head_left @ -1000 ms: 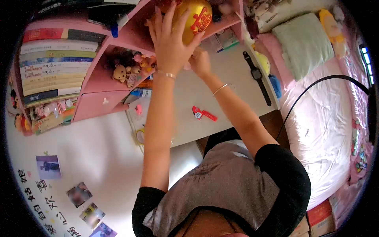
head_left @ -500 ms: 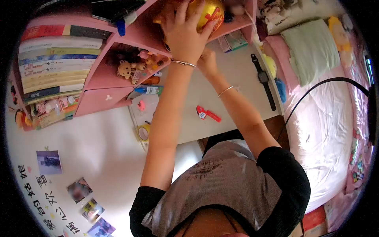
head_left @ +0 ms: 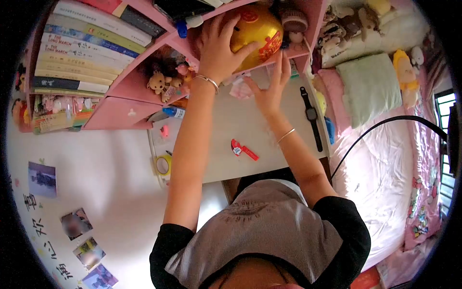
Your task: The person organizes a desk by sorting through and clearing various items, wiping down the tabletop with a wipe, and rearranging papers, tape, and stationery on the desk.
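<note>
A shiny gold, rounded piggy bank (head_left: 257, 36) with red markings sits in a pink shelf compartment at the top of the view. My left hand (head_left: 222, 53) grips its left side, fingers spread over the surface and thumb along its lower front. Below its right side is my right hand (head_left: 272, 89), fingers stretched up and thumb apart; whether the fingertips touch the gold surface I cannot tell. A pale pink crumpled piece (head_left: 242, 90) lies on the desk between my two wrists.
On the white desk (head_left: 216, 154) lie a red tag (head_left: 244, 150), a black watch (head_left: 311, 115) and a yellow tape roll (head_left: 163, 164). Books (head_left: 82, 58) and a small bear (head_left: 161, 84) fill the left shelves. A bed (head_left: 370, 183) stands at right.
My right hand has opened from a closed shape and its fingers now reach up toward the piggy bank. My left hand stays on the piggy bank, now more at its left side. The view has shifted.
</note>
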{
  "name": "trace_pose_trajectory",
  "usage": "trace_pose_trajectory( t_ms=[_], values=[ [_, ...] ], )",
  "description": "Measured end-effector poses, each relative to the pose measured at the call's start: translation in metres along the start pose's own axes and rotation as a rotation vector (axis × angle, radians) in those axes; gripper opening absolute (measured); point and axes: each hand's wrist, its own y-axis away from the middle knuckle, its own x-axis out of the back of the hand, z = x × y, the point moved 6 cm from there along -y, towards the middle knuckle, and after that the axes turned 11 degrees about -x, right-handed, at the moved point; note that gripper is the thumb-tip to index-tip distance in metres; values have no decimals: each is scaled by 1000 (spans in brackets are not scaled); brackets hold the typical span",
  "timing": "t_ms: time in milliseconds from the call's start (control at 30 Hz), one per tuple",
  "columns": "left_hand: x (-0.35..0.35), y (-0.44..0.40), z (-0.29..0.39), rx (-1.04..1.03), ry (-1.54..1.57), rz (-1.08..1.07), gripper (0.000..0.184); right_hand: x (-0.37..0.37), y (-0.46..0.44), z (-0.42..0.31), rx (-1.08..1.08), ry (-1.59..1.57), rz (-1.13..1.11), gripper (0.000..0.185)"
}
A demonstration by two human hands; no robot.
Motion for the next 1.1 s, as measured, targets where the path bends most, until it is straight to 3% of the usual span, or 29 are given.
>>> trace_pose_trajectory(
  t_ms=[67,100,300,500,600,833,933,1000,1100],
  values=[
    [-10,1,-11,16,120,3,68,-11,-17,-2,71,49,-61,86],
    [-9,3,-6,21,-7,40,66,-14,-21,-3,107,74,-92,88],
    [-13,6,-1,93,-37,98,64,-9,-26,-4,149,107,-88,89],
    [-6,-9,22,196,-205,96,60,-1,-48,6,135,11,-229,88],
    [-9,-8,20,107,-195,159,63,0,-47,4,205,66,-196,90],
    [-9,-2,16,149,-179,140,69,1,-35,17,184,91,-143,86],
    [10,29,41,90,-78,327,58,14,-19,35,155,118,-60,75],
    [14,64,68,27,-77,306,53,27,-15,52,59,128,-58,68],
    [8,152,97,66,29,91,50,45,-26,63,60,226,-65,60]
  ],
)
